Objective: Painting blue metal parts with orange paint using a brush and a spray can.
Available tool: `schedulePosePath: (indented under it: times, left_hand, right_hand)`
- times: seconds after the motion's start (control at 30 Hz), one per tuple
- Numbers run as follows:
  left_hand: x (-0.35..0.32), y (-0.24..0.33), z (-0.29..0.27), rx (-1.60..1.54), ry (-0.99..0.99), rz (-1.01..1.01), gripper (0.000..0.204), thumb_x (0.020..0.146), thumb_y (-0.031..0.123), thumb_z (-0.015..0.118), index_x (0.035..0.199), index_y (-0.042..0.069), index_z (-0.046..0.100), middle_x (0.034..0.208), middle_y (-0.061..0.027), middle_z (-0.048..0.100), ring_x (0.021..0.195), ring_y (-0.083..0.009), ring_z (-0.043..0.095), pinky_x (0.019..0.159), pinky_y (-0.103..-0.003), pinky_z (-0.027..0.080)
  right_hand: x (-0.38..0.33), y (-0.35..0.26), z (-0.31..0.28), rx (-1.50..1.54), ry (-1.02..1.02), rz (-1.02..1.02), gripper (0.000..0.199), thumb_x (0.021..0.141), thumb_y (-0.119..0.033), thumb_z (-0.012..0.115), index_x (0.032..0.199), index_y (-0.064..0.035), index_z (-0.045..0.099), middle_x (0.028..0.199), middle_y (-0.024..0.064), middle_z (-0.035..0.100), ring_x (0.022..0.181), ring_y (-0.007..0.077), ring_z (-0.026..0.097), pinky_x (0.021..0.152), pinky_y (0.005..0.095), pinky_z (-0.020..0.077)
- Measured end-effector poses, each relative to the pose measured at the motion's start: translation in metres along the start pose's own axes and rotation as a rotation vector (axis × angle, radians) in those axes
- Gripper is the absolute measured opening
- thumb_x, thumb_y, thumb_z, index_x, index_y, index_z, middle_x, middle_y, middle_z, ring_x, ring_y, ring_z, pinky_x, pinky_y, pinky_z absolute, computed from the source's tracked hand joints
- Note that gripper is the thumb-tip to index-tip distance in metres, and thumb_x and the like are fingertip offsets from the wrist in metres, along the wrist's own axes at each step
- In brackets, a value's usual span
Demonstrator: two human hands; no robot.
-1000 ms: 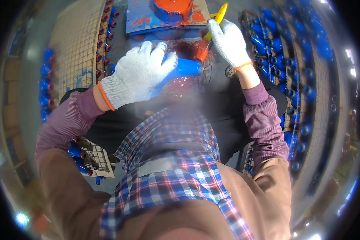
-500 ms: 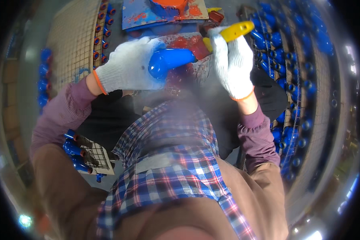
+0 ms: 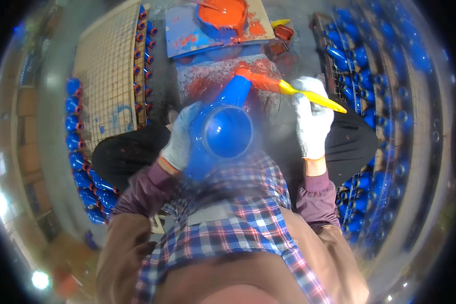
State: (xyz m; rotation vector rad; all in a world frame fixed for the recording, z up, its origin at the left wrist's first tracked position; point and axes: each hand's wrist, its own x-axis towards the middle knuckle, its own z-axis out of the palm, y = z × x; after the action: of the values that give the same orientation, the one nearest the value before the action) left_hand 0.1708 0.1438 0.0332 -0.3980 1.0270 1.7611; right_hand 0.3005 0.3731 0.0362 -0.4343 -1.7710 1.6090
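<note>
My left hand [image 3: 181, 134], in a white knit glove, is closed around a glossy blue bottle-shaped piece [image 3: 200, 129]. Its wide round end faces up toward me, and its narrow neck points away. Orange-red paint coats the tip of that neck. In my gloved right hand [image 3: 313, 121], the fingers pinch a paintbrush [image 3: 314, 95] by its yellow handle. The brush's orange-red, paint-covered head touches the neck's end. Most of my left fingers are hidden behind the blue piece.
Ahead, a round tub of orange paint [image 3: 223, 15] stands on a paint-smeared board [image 3: 180, 35]. Small dark red containers [image 3: 283, 33] sit right of it. A wire-mesh rack [image 3: 106, 76] and several blue pieces with red rims [image 3: 75, 142] are at left. More blue pieces [image 3: 339, 58] fill racks at right.
The blue piece has turned from lying sideways to neck pointing away, wide end toward me. My left hand came nearer and right; the brush now tilts down to the right, its head on the neck's tip.
</note>
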Motion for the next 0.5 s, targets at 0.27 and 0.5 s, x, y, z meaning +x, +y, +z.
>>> schedulePosePath:
  times: [0.27,0.5]
  left_hand:
    - [0.011,-0.037,0.022,-0.701,-0.942,-0.392,0.058,0.095,0.04,0.055,0.14,0.007,0.036,0.09,-0.0159,0.051,0.066,-0.0248,0.054,0.047,-0.033,0.049]
    - [0.016,-0.033,0.021,-0.692,-0.937,-0.274,0.061,0.091,0.042,0.06,0.136,0.006,0.04,0.101,-0.0153,0.054,0.084,-0.0259,0.055,0.066,-0.038,0.045]
  right_hand:
    - [0.006,0.038,0.025,0.487,0.085,0.204,0.028,0.091,-0.003,0.061,0.118,0.0012,0.055,0.101,0.0102,0.062,0.082,0.0175,0.063,0.074,0.0279,0.053]
    - [0.007,0.047,0.035,0.574,0.075,0.25,0.03,0.094,-0.005,0.059,0.122,0.0021,0.052,0.104,0.0122,0.061,0.088,0.0178,0.062,0.081,0.0274,0.0523]
